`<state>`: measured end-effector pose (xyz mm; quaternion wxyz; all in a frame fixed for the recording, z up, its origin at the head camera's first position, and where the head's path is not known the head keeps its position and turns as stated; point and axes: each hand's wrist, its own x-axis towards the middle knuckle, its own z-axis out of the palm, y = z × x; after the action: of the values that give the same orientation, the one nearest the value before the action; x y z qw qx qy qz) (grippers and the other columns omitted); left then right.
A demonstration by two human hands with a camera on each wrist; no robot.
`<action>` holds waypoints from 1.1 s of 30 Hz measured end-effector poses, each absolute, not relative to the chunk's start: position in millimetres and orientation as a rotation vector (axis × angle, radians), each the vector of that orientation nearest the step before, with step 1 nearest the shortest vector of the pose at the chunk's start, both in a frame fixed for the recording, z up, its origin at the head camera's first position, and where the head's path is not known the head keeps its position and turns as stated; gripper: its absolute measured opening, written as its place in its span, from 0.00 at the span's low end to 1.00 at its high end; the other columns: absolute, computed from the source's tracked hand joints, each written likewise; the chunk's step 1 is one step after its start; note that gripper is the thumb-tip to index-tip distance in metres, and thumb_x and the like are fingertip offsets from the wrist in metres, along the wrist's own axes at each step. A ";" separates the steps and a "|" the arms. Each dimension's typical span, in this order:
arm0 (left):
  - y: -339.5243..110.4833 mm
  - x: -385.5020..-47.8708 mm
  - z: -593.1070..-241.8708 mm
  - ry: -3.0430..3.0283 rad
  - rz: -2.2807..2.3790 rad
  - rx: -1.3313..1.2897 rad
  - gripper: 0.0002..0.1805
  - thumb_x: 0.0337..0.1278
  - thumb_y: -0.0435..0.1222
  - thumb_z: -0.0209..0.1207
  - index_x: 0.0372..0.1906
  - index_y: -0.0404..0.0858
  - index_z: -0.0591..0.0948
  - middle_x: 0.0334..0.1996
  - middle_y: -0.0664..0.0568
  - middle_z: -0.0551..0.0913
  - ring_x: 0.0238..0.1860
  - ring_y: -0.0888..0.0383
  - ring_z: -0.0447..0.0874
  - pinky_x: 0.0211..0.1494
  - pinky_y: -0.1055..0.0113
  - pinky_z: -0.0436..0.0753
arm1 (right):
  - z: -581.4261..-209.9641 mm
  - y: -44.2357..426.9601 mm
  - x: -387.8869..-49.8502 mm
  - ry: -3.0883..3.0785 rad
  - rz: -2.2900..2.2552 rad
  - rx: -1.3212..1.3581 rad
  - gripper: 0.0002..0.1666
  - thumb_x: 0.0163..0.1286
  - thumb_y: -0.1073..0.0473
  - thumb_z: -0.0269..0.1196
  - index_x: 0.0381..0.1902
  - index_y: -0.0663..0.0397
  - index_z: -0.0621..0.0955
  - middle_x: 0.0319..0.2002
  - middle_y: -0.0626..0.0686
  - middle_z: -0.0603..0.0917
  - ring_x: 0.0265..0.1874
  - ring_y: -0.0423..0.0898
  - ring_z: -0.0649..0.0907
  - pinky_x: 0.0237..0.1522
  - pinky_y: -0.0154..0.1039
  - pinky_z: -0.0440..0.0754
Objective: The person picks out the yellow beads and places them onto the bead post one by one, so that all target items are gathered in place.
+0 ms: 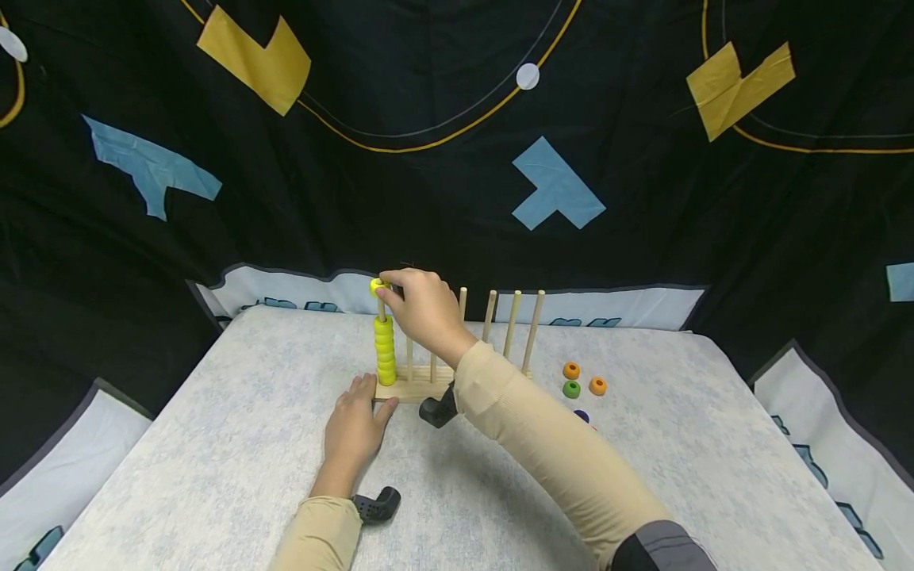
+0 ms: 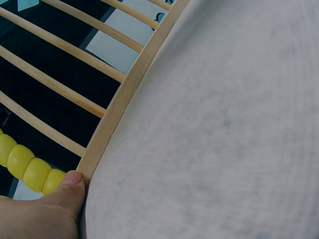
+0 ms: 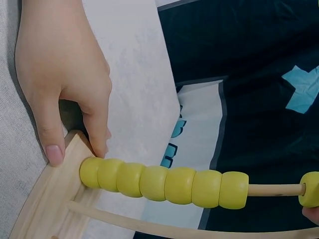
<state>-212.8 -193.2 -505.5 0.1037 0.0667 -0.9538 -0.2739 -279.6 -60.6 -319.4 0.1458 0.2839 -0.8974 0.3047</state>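
Note:
My right hand (image 1: 428, 313) pinches a yellow bead (image 1: 376, 286) between thumb and fingers at the top of the leftmost peg. In the right wrist view, that bead (image 3: 311, 188) sits round the peg's upper part, with bare wood below it. Lower on the same peg is a stack of several yellow beads (image 1: 384, 351), which reaches down to the wooden base (image 1: 407, 390). My left hand (image 1: 353, 424) holds the base's left end, thumb on the front side and fingers behind. The left wrist view shows the thumb (image 2: 72, 181) against the base beside the lowest beads.
Other bare pegs (image 1: 511, 323) rise from the base to the right. Loose on the table (image 1: 685, 444) lie two orange beads (image 1: 597, 386), a green bead (image 1: 571, 389) and a purple bead (image 1: 581, 415), partly behind the right sleeve. A black curtain (image 1: 428, 206) hangs behind.

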 end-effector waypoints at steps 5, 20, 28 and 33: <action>-192.8 -213.2 -505.5 -2.817 -0.803 0.198 0.38 0.68 0.51 0.58 0.73 0.33 0.65 0.73 0.37 0.66 0.76 0.39 0.60 0.74 0.38 0.65 | -320.3 -60.1 -279.9 -2.591 0.895 0.814 0.20 0.73 0.49 0.61 0.59 0.46 0.83 0.59 0.48 0.84 0.54 0.43 0.86 0.48 0.34 0.87; -192.5 -212.5 -505.0 -2.819 -0.801 0.201 0.37 0.69 0.51 0.57 0.74 0.33 0.64 0.73 0.37 0.66 0.76 0.38 0.59 0.74 0.38 0.64 | -321.9 -59.2 -281.4 -2.589 0.920 0.791 0.16 0.73 0.53 0.62 0.56 0.47 0.85 0.56 0.48 0.86 0.47 0.41 0.87 0.41 0.28 0.86; -192.2 -213.0 -505.0 -2.825 -0.797 0.209 0.37 0.69 0.51 0.57 0.74 0.34 0.64 0.73 0.37 0.65 0.76 0.39 0.58 0.75 0.38 0.63 | -321.0 -56.5 -281.0 -2.551 0.940 0.781 0.16 0.74 0.53 0.61 0.55 0.47 0.85 0.56 0.47 0.86 0.48 0.43 0.87 0.44 0.31 0.86; -192.0 -213.4 -505.5 -2.826 -0.788 0.210 0.37 0.69 0.51 0.56 0.74 0.33 0.64 0.73 0.37 0.65 0.76 0.38 0.59 0.74 0.38 0.64 | -319.4 -51.9 -277.1 -2.492 0.996 0.789 0.16 0.73 0.53 0.62 0.56 0.47 0.85 0.56 0.47 0.86 0.47 0.42 0.87 0.45 0.31 0.86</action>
<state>-213.4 -192.0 -505.5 0.1002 0.0710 -0.9560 -0.2666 -277.1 -51.9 -319.4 0.1715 0.2779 -0.8777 0.3508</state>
